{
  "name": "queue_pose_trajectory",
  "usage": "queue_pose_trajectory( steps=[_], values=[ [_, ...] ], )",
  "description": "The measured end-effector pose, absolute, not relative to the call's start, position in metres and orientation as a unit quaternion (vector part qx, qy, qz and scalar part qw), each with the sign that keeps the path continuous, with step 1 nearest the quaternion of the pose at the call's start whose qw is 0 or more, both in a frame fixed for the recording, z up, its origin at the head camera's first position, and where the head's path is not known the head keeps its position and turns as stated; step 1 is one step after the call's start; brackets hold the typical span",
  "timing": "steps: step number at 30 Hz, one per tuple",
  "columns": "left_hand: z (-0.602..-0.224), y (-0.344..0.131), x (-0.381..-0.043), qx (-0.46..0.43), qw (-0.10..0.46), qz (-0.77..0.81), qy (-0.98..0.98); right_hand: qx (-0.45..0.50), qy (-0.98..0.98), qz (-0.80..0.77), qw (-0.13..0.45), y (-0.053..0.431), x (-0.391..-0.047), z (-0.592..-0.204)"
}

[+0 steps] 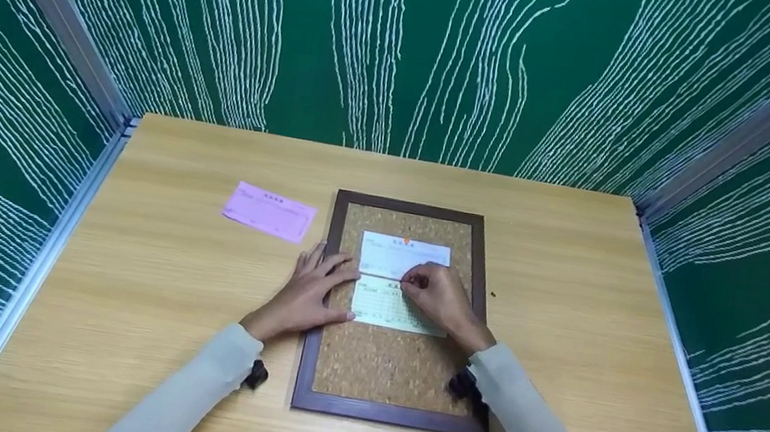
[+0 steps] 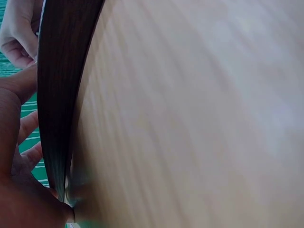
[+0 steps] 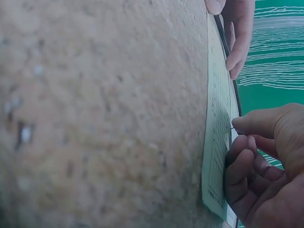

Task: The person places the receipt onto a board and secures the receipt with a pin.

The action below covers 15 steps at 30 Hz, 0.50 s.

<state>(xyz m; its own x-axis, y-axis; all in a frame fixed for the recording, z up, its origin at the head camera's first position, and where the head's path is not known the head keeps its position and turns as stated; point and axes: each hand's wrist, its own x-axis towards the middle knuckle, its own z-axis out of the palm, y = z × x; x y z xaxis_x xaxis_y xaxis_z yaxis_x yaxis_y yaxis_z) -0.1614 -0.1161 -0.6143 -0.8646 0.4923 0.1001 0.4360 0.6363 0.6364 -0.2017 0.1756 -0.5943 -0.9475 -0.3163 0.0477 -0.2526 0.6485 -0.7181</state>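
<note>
A cork board (image 1: 394,368) in a dark brown frame lies on the table. An orange push pin (image 1: 406,240) sits at the top edge of a white slip (image 1: 386,258) on the cork. Just below lies a pale green slip (image 1: 379,309). My right hand (image 1: 440,295) pinches a small pin at the green slip's top edge; its thin needle (image 3: 232,128) shows in the right wrist view, its head hidden by fingertips. My left hand (image 1: 306,295) lies spread over the frame's left side, thumb and a fingertip touching the green slip's left edge.
A pink slip (image 1: 270,212) lies on the table (image 1: 180,278) left of the board. A tiny dark speck (image 1: 493,294) is to the board's right. Green panels (image 1: 408,53) with white wavy lines enclose the back and sides.
</note>
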Motion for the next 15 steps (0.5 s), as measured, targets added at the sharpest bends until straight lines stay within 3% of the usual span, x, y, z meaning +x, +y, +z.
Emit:
queue_pose_trajectory(
  steps=[15],
  values=[
    [-0.6139, -0.1157, -0.1608, 0.257, 0.035, 0.343, 0.903, -0.124, 0.902, -0.410, 0.058, 0.1779, -0.2045, -0.5969]
  ],
)
